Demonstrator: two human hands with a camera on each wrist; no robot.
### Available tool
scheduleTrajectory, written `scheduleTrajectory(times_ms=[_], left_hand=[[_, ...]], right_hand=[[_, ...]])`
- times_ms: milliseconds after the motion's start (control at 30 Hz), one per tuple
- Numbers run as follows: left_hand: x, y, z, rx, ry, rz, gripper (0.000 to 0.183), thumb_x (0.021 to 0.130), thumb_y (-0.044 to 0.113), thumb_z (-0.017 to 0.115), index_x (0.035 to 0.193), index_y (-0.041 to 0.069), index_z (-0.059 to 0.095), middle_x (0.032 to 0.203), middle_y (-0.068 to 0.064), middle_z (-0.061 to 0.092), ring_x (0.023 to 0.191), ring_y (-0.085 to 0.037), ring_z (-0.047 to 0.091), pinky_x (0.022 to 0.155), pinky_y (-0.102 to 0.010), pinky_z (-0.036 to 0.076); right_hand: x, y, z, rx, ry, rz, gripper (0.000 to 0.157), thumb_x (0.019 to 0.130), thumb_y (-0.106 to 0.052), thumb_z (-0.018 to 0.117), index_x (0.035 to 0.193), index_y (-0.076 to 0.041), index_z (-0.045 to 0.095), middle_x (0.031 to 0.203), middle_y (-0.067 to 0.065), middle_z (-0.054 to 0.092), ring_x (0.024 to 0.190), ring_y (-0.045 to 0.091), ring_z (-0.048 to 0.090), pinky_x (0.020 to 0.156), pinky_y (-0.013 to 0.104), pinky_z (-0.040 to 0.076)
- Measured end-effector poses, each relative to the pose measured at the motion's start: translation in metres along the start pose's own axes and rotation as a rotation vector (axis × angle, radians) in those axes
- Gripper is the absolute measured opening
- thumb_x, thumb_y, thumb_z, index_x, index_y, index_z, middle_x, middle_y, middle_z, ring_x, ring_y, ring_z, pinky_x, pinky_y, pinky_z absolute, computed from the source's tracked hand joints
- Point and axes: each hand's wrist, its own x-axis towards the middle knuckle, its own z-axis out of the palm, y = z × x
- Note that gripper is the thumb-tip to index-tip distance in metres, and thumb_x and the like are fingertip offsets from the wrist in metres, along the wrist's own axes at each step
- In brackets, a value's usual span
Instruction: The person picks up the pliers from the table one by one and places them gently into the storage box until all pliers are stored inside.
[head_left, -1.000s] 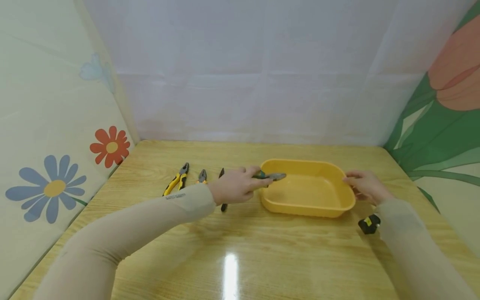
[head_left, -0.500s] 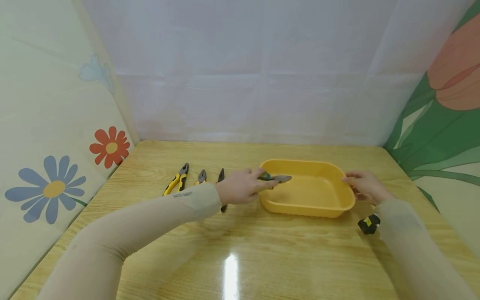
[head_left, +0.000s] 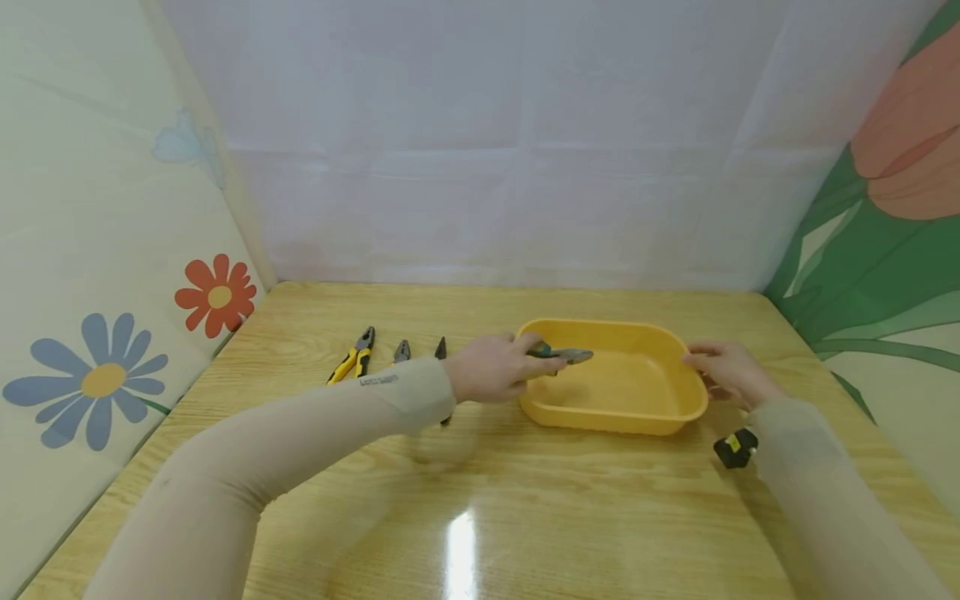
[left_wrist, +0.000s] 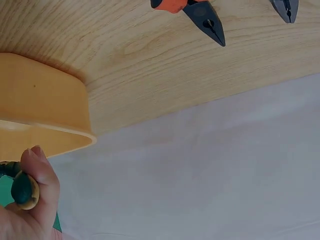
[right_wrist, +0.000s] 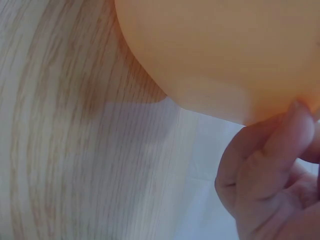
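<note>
My left hand (head_left: 491,367) grips a pair of pliers (head_left: 573,356) with green on the handles. Their grey nose points right, over the left end of a yellow plastic basin (head_left: 600,324). From the left wrist, a rounded handle end (left_wrist: 21,190) shows beside the thumb, and the basin wall (left_wrist: 42,90) stands just beyond. At the basin's right end my right hand (head_left: 731,371) pinches the rim between thumb and fingers. The right wrist view has the thumb (right_wrist: 295,130) against the basin's outer wall (right_wrist: 200,60).
Yellow-and-black pliers (head_left: 347,364) lie on the wooden table (head_left: 360,533) at left. Beside them are a second pair (head_left: 402,351) and dark-nosed pliers (head_left: 441,348), partly hidden by my left arm. A small black block with a yellow patch (head_left: 735,448) sits near my right sleeve.
My left hand has moved a little to the right with the pliers, bringing their nose further over the basin. The right hand and the basin have stayed in place.
</note>
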Motion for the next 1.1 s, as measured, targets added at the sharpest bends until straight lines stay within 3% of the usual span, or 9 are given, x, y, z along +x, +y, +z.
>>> scheduleTrajectory(times_ms=[367,767,1100], left_hand=[[0.014,0.003,0.002,0.031,-0.045,0.015,0.054,0.100,0.021,0.048,0.152,0.030,0.036,0.142,-0.014,0.043,0.068,-0.015,0.049,0.054,-0.023,0.040],[0.030,0.006,0.002,0.045,-0.120,0.022,0.054,0.101,0.024,0.048,0.153,0.032,0.033,0.144,-0.013,0.041,0.078,-0.019,0.053,0.056,-0.027,0.044],[0.044,0.012,0.002,0.025,-0.152,0.026,0.054,0.101,0.026,0.046,0.153,0.035,0.031,0.144,-0.011,0.040,0.091,-0.022,0.057,0.058,-0.028,0.047]], right_hand=[[0.000,-0.002,0.002,0.010,0.012,-0.002,0.054,0.103,-0.020,0.044,0.140,0.017,0.029,0.091,0.000,0.062,0.074,0.010,0.060,0.065,0.030,0.054],[0.000,-0.001,0.000,-0.013,0.013,0.008,0.056,0.104,-0.022,0.043,0.142,0.017,0.028,0.110,0.016,0.060,0.078,0.010,0.059,0.067,0.030,0.054],[0.000,-0.002,0.002,0.015,0.014,-0.003,0.051,0.103,-0.016,0.044,0.139,0.017,0.030,0.085,-0.003,0.061,0.071,0.009,0.059,0.063,0.029,0.053]])
